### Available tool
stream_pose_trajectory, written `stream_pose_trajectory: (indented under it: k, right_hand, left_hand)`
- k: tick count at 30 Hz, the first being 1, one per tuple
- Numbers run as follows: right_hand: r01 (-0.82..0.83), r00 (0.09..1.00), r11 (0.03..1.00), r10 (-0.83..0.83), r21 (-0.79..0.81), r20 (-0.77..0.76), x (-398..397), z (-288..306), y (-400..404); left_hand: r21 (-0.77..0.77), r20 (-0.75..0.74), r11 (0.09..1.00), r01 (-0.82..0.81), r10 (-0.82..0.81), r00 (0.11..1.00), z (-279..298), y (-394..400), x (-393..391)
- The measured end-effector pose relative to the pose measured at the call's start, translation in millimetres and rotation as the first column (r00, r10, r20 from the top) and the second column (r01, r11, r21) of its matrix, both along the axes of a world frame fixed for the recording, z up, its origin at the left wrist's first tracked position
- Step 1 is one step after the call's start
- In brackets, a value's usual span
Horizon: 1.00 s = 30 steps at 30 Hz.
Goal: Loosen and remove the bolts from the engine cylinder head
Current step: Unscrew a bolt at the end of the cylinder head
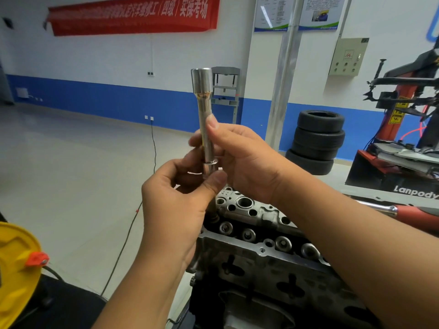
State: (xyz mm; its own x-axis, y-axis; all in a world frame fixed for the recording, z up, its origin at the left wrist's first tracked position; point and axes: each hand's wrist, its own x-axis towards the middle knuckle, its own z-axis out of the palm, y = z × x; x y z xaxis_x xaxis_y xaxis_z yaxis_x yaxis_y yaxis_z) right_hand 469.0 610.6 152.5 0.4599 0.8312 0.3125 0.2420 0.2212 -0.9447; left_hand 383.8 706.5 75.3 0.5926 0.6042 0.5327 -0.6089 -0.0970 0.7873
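Note:
I hold a long chrome deep socket [203,108] upright above the engine cylinder head [259,236]. My right hand [240,160] pinches the socket's shaft between thumb and fingers. A long bolt [212,195] hangs out of the socket's lower end, its flanged head at the socket's mouth. My left hand [183,205] pinches the bolt's shank just under that flange. The bolt's lower threaded end shows below my left thumb, near the head's far end. Several round bores and valve spring seats show along the top of the cylinder head.
A red-handled wrench [408,211] lies behind my right forearm. A yellow drum-like object [16,262] sits at the lower left. Stacked tyres [318,141] and a red tyre-changing machine [403,129] stand at the right. A black cable [133,224] runs across the floor.

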Motion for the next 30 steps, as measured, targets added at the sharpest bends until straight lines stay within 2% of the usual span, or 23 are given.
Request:
stream_pose_trajectory:
  k: [4, 7, 11, 15, 18, 22, 30]
  right_hand:
    - [0.019, 0.999, 0.999, -0.020, 0.038, 0.029, 0.7, 0.2, -0.3]
    - [0.033, 0.997, 0.998, -0.037, 0.044, 0.075, 3.3, 0.1, -1.6]
    - [0.029, 0.998, 0.998, -0.032, 0.048, 0.062, 2.8, 0.3, -1.4]
    - [0.018, 0.998, 1.000, -0.019, 0.014, 0.060, 1.6, -1.0, 0.9]
    - [0.029, 0.999, 1.000, -0.029, 0.001, 0.029, 1.9, -1.7, 1.7]
    - [0.045, 0.995, 0.999, -0.046, 0.004, 0.087, 4.1, -1.8, 0.3]
    - [0.024, 0.996, 1.000, -0.026, 0.020, 0.080, 4.5, -0.5, -2.7]
  left_hand:
    - [0.011, 0.005, 1.000, -0.005, 0.005, 1.000, 1.6, -2.3, -2.6]
    - [-0.004, 0.002, 0.997, 0.081, -0.081, 0.997, 4.1, -2.7, -1.0]
    - [-0.027, -0.001, 0.985, 0.172, -0.172, 0.985, 5.4, -4.6, -1.4]
    - [0.017, 0.008, 0.997, 0.073, -0.073, 0.997, 3.5, -3.5, -0.5]
    - [-0.030, 0.007, 0.999, 0.013, -0.013, 1.000, 3.1, -3.3, -1.4]
    - [-0.058, -0.004, 0.998, -0.031, 0.031, 1.000, 2.4, -2.4, -2.6]
    - [-0.032, -0.008, 0.986, 0.165, -0.165, 0.986, 4.3, -2.2, -2.3]
